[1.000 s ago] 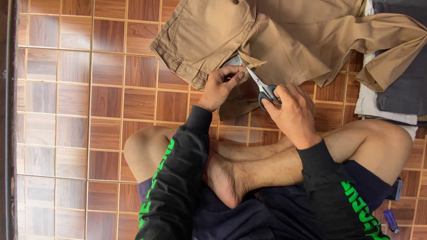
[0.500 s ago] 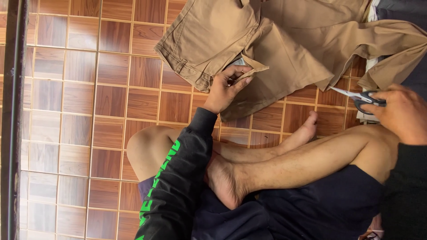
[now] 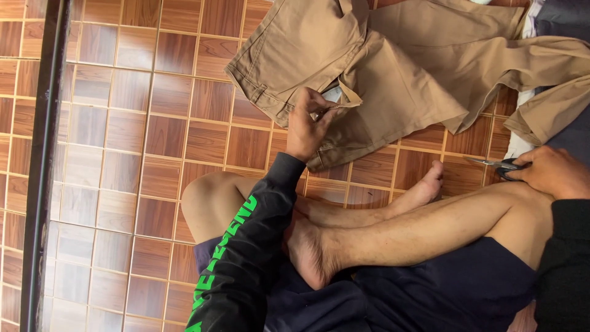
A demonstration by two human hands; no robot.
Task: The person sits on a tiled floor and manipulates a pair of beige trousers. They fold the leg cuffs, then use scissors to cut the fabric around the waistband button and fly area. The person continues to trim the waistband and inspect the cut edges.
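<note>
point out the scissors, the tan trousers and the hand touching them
scissors (image 3: 491,163): head view, on the metal blades by the right hand.
tan trousers (image 3: 399,74): head view, on the flat cloth.
left hand (image 3: 305,126): head view, on its back.

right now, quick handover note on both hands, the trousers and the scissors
Left hand: pinching the tan trousers at the small flap by the cut edge.
Right hand: off to the right over the knee, gripping the scissors, blades clear of the cloth.
Trousers lie spread on the tiled floor.
Done: a flap is opened in the cloth.
Left: can't tell how much cutting remains.
</note>
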